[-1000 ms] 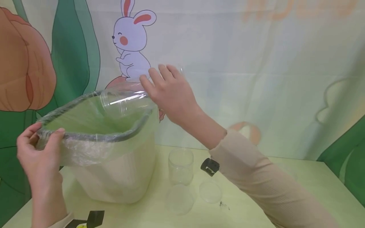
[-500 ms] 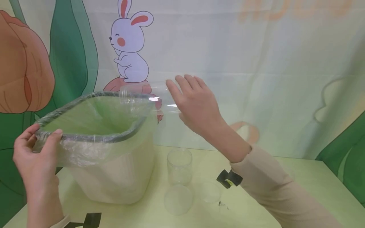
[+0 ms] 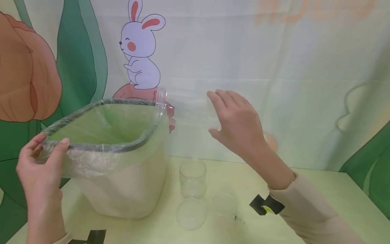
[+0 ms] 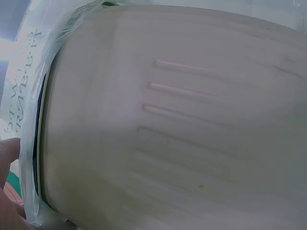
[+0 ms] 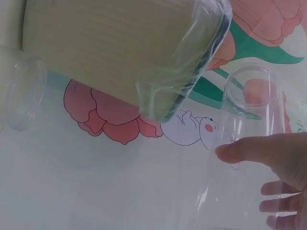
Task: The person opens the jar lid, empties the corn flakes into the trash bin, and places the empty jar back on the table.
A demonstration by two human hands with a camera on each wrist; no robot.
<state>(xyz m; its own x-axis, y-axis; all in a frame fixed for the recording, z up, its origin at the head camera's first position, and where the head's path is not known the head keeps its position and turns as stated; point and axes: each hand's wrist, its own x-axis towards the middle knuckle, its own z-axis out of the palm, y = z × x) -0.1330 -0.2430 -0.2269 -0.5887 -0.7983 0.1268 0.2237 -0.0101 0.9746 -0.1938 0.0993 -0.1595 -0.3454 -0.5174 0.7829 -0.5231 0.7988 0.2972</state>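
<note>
- The step in hand seems to be handling the clear jar (image 3: pixel 187 105), held sideways at the bin (image 3: pixel 122 186)'s far right corner; whether they touch cannot be told.
- A firm grip, clear of the rim (image 3: pixel 103 148), seems called for next.
- The jar is gripped by the right hand (image 3: pixel 239 123), fingers wide around it.
- The rim's near left corner is pinched by the left hand (image 3: pixel 41 166).

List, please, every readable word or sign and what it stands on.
"RABB", ending unclear: green lettering at the bag liner, left wrist view; on it or behind, I cannot tell.
Green line beside it: too blurred.
Orange lettering atop the backdrop, head view: cut off, unreadable.
Green marks, right wrist view's edge: too small.
</note>
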